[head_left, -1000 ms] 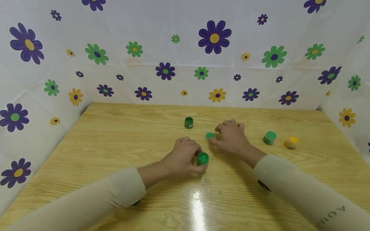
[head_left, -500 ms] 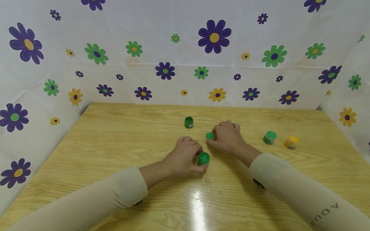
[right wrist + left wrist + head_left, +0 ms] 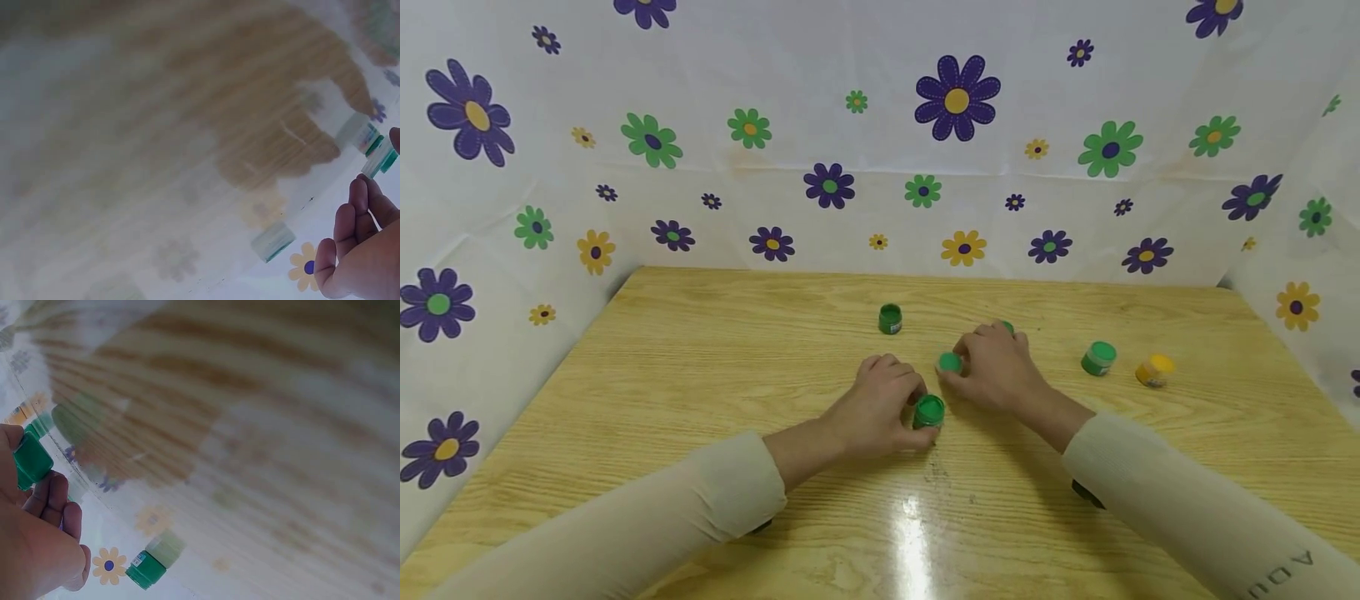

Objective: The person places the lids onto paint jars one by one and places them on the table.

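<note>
On a yellowish wood-grain table (image 3: 715, 342), the left hand (image 3: 878, 410) bends in a grip, the right hand (image 3: 998, 364) in a pinch. The left holds a small uncapped bright-green jar (image 3: 928, 412) near the middle; an uncapped dark-green jar (image 3: 891, 320) stands behind, a capped green jar (image 3: 1099, 358) and yellow jar (image 3: 1155, 371) to the right. The right holds a clear, green-faced round lid (image 3: 950, 362) (another green piece (image 3: 1007, 327), mostly hidden, peeps out behind).

Head view downward, wrist views across tabletop (image 3: 700, 358)
</note>
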Demonstrator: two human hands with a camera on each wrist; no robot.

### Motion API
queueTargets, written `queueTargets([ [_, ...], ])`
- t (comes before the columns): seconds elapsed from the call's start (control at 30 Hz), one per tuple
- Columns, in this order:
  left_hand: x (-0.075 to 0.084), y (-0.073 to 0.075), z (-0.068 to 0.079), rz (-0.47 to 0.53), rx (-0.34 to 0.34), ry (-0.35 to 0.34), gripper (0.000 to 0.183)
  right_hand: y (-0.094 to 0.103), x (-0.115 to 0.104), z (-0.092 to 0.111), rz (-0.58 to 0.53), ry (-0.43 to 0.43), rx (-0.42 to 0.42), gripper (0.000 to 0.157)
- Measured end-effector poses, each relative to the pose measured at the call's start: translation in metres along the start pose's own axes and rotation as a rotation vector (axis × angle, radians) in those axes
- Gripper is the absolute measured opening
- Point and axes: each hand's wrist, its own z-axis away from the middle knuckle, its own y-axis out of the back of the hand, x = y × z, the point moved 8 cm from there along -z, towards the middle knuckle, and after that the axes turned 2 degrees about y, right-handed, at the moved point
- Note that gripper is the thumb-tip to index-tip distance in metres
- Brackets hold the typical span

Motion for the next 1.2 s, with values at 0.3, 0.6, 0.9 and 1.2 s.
queueTargets([
  [0.3, -0.003, 0.002, -0.001, -0.001, 0.003, 0.021, 0.037, 0.007, 0.0, 0.022, -0.117, 0.032, 0.065, 0.041],
  [0.6, -0.006, 0.0, -0.003, 0.017, 0.004, 0.02, 0.035, 0.003, 0.006, 0.041, -0.394, -0.076, 0.036, 0.029],
  [0.9, -0.003, -0.001, -0.007, 0.038, 0.018, -0.005, 0.029, 0.013, -0.021, 0.047, -0.435, 0.055, 0.178, 0.022],
  [1.2, 0.007, -0.004, -0.014, 0.062, 0.002, -0.024, 0.028, 0.02, -0.028, 0.05, -0.39, 0.091, 0.244, 0.021],
])
